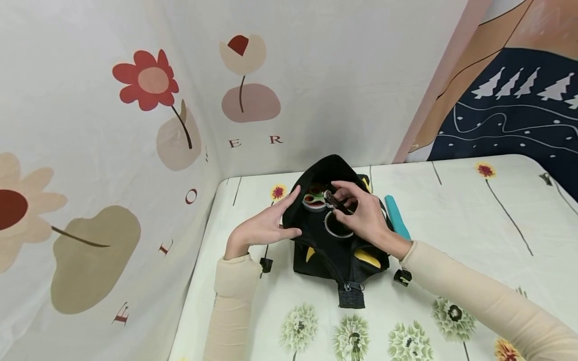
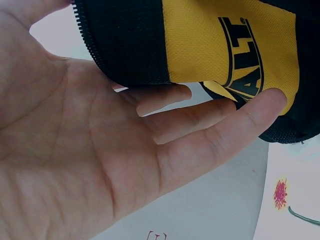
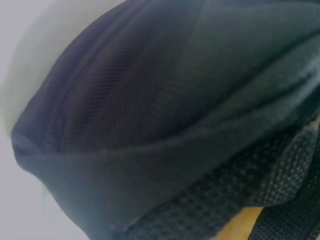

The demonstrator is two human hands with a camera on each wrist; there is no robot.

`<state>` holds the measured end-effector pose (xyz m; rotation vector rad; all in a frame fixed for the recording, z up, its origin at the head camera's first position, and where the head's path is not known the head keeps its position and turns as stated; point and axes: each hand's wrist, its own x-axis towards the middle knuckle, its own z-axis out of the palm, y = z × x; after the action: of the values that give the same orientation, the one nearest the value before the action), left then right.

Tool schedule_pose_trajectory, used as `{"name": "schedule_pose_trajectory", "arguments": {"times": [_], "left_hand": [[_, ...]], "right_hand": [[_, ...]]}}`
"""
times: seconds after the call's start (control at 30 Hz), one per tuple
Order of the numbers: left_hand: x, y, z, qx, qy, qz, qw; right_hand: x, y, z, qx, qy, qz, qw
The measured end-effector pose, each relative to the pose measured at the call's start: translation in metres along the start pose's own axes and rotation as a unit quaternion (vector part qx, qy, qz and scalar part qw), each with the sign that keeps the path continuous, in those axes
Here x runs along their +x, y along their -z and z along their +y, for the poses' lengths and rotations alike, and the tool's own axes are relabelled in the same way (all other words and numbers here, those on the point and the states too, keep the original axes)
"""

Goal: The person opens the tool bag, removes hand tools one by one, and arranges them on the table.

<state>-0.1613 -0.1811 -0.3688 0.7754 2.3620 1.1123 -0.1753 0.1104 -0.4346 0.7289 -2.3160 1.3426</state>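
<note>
Beige sleeves (image 1: 469,291) lead down to two bare hands at a black bag (image 1: 331,258). Over the bag's mouth, the right hand (image 1: 361,213) pinches a dark tool (image 1: 334,202) with a shiny metal end between thumb and fingers. At the bag's left edge, the left hand (image 1: 266,223) is spread, the edge lying between its digits and the fingers reaching fairly straight along the outside, touching a yellow panel (image 2: 200,45) with black lettering. Inside the bag, just beside the dark tool, I see something with green loops (image 1: 310,199) on a pale-rimmed ring (image 1: 314,208); a second ring (image 1: 338,236) sits nearer the bag's front, below the right hand. A zip pull (image 1: 347,287) lies at the bag's near end. Just right of the bag, a teal object (image 1: 396,216) rests on the flower-printed cloth (image 1: 451,210). Behind the bag hangs a pale curtain (image 1: 329,110).
</note>
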Motion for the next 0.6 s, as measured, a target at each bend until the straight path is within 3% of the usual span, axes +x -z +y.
{"name": "schedule_pose_trajectory", "arguments": {"times": [0.6], "left_hand": [[0.001,0.000,0.001,0.008,-0.006,0.001,1.0000]], "right_hand": [[0.000,0.007,-0.019,0.098,0.006,0.031,0.9947]]}}
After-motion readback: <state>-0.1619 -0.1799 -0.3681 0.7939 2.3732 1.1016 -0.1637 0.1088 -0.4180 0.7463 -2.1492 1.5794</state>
